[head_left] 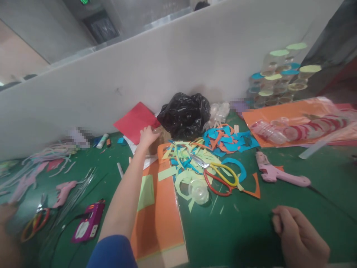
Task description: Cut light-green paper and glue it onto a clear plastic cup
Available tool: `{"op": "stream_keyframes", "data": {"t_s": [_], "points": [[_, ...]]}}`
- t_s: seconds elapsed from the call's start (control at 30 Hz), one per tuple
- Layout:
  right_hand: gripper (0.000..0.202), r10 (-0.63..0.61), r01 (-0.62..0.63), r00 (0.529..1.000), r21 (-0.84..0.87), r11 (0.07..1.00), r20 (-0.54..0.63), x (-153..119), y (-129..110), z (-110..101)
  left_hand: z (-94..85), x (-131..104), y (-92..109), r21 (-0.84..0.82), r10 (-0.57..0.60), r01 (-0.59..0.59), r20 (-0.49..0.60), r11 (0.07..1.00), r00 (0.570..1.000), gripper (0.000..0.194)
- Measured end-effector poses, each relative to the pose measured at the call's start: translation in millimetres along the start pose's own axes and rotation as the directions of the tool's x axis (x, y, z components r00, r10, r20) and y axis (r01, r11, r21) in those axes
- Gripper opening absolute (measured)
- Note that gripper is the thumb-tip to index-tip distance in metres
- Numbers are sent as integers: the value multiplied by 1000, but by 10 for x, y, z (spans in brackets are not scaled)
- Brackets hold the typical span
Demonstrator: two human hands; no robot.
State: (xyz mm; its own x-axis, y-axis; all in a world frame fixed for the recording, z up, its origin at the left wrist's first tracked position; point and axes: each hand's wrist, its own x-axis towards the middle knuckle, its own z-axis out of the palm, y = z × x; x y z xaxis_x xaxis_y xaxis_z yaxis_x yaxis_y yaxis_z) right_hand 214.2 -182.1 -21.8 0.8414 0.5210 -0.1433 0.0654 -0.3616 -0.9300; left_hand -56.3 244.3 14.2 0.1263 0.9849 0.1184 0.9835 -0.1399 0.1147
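My left hand point(148, 136) reaches far forward, its fingers bent down at a brown box-like thing point(165, 137) beside the black plastic bag point(185, 115). What those fingers grip is hidden. Under my left forearm lie orange paper sheets point(164, 208) with a light green piece point(146, 193) on top. My right hand point(302, 236) rests curled at the near right, with nothing visible in it. Between the hands, scissors point(216, 175) with red and yellow handles lie on green and blue paper scraps point(189, 163). A clear plastic bottle piece point(198, 191) sits beside them.
A pink glue gun point(279, 173) with a cord lies right. Red paper point(136, 121) leans at the partition point(111, 89). Clear bottles with red bands point(312, 128) and stacked cups point(279, 82) stand far right. Another person's blurred hand point(8, 219) shows left, near a purple box point(88, 223).
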Motion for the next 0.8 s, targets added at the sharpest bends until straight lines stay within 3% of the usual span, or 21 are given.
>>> {"op": "stream_keyframes", "data": {"t_s": [0.27,0.6,0.8], "points": [[28,57,-58,998,-29,998,-40,-28,-91,47,51,70,-128,89,88,-93,52,992,995,47],[28,28,-27,999,-9,1000,38,127,183,8,-71,67,-62,99,84,-92,82,991,993,51],[29,12,-14,999,27,1000,53,132,225,18,-34,178,-43,92,82,-93,112,991,990,59]]}}
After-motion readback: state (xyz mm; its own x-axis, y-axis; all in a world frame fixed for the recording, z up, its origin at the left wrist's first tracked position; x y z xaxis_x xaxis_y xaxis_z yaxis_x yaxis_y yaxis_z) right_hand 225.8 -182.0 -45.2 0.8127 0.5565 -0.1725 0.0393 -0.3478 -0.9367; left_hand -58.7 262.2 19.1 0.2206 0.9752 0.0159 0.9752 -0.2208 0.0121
